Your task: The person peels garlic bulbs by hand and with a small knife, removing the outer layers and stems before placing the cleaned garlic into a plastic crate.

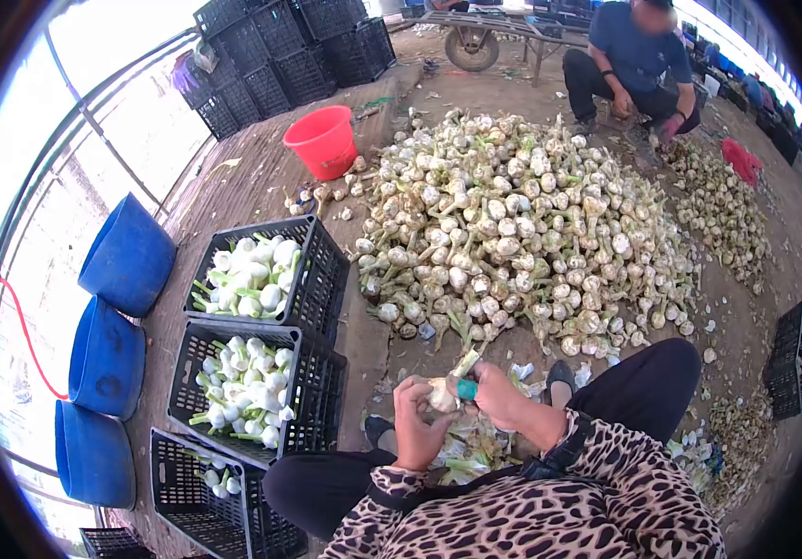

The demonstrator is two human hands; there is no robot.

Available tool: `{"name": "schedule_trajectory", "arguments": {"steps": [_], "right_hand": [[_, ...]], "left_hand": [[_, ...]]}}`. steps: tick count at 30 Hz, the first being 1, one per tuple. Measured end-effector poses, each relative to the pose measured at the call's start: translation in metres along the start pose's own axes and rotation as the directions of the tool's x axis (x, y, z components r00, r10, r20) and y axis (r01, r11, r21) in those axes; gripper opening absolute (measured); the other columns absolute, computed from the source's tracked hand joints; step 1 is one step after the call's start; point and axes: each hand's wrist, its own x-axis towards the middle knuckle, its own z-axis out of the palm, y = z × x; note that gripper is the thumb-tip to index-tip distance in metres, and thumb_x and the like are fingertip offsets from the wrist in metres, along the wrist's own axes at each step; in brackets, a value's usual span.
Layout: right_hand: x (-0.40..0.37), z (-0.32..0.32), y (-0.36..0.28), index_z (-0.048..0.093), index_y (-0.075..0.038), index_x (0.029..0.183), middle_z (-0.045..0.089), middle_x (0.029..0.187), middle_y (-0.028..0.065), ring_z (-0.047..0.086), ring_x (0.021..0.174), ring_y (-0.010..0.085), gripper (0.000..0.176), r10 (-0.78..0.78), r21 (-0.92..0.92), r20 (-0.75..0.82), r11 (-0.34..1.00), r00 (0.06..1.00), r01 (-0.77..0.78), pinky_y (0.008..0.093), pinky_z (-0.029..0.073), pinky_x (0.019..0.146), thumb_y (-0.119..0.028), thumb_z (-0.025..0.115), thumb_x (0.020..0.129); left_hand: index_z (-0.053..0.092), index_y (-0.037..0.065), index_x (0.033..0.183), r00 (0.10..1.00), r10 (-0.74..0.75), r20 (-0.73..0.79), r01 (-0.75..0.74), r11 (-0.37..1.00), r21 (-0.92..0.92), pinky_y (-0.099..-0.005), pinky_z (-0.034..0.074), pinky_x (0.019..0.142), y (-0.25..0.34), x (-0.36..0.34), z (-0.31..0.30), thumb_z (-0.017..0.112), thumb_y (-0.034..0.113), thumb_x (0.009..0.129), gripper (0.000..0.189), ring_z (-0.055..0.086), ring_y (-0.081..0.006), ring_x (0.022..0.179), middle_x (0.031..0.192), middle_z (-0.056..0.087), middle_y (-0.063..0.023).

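Bare dirt floor (746, 317). Big heap of untrimmed bulbs (513, 233) mid-floor, smaller heap (722, 210) to its right. Red bucket (323, 140) at far-left edge. Three black crates (322, 279) along left, blue barrels (126, 256) beside them. Scattered trimmings (741, 429) lower right.

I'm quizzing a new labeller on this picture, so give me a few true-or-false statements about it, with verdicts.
1. The left hand holds a bulb. True.
2. The bucket is blue. False: it is red.
3. The right hand grips a teal-handled tool. True.
4. The crates hold nothing. False: they hold white bulbs.
5. A second person crouches beyond the pile. True.
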Motion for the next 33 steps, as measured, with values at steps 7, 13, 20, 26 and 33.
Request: {"name": "schedule_trajectory", "arguments": {"steps": [7,13,20,26,33], "right_hand": [[-0.003,-0.007,-0.007,0.059,-0.002,0.100,0.060,0.077,0.0019,0.048,0.051,0.0069,0.022,-0.112,-0.240,0.068,0.963,0.991,0.125,0.0236,0.037,0.045,-0.020,0.063,0.088],[-0.003,-0.019,-0.011,0.057,-0.001,0.108,0.064,0.088,0.0060,0.058,0.070,0.0122,0.026,-0.260,-0.430,0.214,0.840,0.942,0.330,0.0281,0.047,0.061,-0.017,0.060,0.088],[-0.005,-0.019,-0.019,0.056,-0.004,0.110,0.061,0.096,0.0122,0.059,0.086,0.0227,0.025,-0.386,-0.586,0.309,0.642,0.869,0.494,0.0334,0.045,0.077,-0.011,0.060,0.086],[-0.003,-0.015,-0.004,0.055,-0.004,0.099,0.055,0.092,0.0092,0.056,0.080,0.0231,0.019,-0.531,-0.705,0.271,0.459,0.803,0.541,0.0314,0.045,0.072,-0.011,0.063,0.084],[0.002,-0.026,-0.004,0.056,-0.004,0.096,0.057,0.091,0.0006,0.054,0.080,0.0098,0.015,-0.313,-0.169,0.229,0.920,0.922,0.354,0.0256,0.045,0.070,-0.004,0.063,0.083]], "left_hand": [[0.041,0.004,0.110,0.999,-0.007,-0.038,-0.013,0.861,-0.508,-0.0301,0.044,0.092,-0.003,0.003,0.012,0.072,-0.012,0.061,0.061,0.050,-0.0189,0.107,0.113,0.044,-0.0065],[0.040,0.003,0.120,0.942,-0.267,0.203,0.331,0.642,-0.691,-0.0326,0.046,0.090,0.006,0.005,-0.001,0.058,-0.010,0.076,0.049,0.051,-0.0193,0.108,0.116,0.049,-0.0086],[0.046,0.006,0.125,0.754,-0.376,0.539,0.587,0.018,-0.809,-0.0362,0.050,0.081,-0.011,0.010,-0.006,0.031,0.039,0.099,0.044,0.057,-0.0244,0.103,0.120,0.056,-0.0106],[0.046,0.005,0.124,0.756,-0.506,0.415,0.575,0.212,-0.790,-0.0331,0.050,0.081,0.000,0.013,0.001,0.035,0.035,0.099,0.040,0.057,-0.0218,0.103,0.118,0.057,-0.0099],[0.044,0.001,0.126,0.789,-0.424,0.445,0.553,0.174,-0.815,-0.0382,0.047,0.093,-0.006,0.010,-0.005,0.055,0.020,0.091,0.042,0.056,-0.0239,0.108,0.122,0.054,-0.0123]]}}
